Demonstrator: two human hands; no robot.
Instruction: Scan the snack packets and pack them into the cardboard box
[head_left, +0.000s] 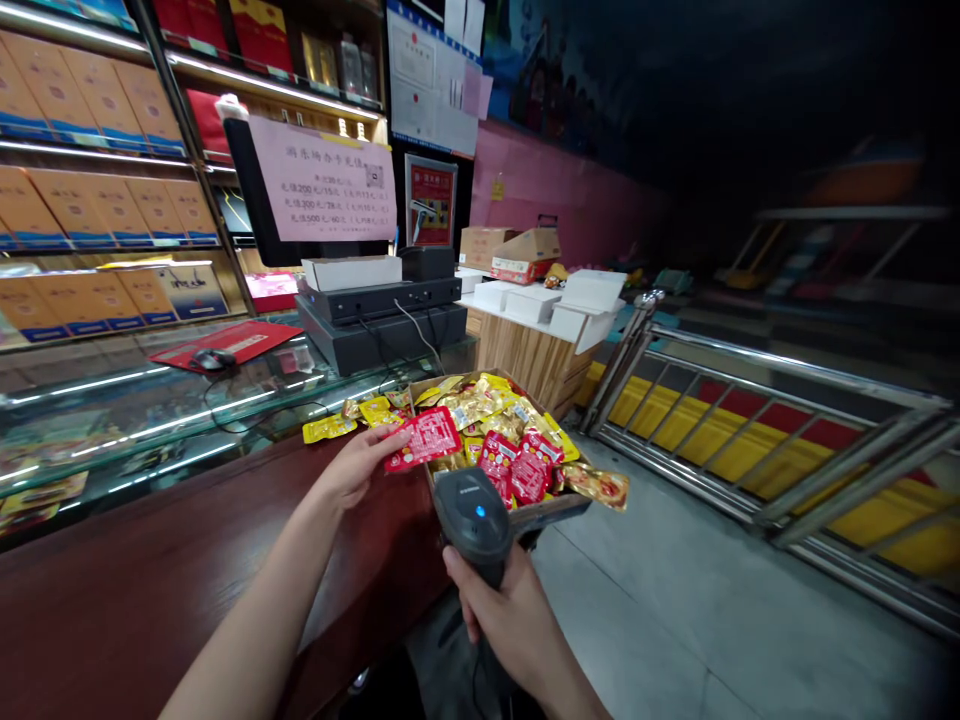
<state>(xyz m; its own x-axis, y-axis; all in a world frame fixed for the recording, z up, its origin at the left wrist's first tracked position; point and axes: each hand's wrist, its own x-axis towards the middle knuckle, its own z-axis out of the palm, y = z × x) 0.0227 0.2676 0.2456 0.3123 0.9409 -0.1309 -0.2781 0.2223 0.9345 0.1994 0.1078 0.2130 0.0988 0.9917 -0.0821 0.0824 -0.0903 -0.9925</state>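
Note:
My left hand [355,465] pinches a red snack packet [429,441] by its left end, holding it over the near left edge of an open cardboard box [551,513]. Wrapped in my right hand [504,610] is a black barcode scanner [474,512] with a blue light lit on top. Its head points away from me and hides part of the box. Gold, yellow and red packets fill the box, and a gold packet [598,484] hangs over its right side. Just left of the box, several yellow packets [330,428] lie loose on the counter.
A dark red counter [187,580] joins a glass display case [150,410] on the left. Behind stand a cash drawer [390,335] and a monitor with a pink sign [322,190]. White boxes [589,305] sit on a wooden cabinet [517,350]. A metal railing [787,380] runs along the right.

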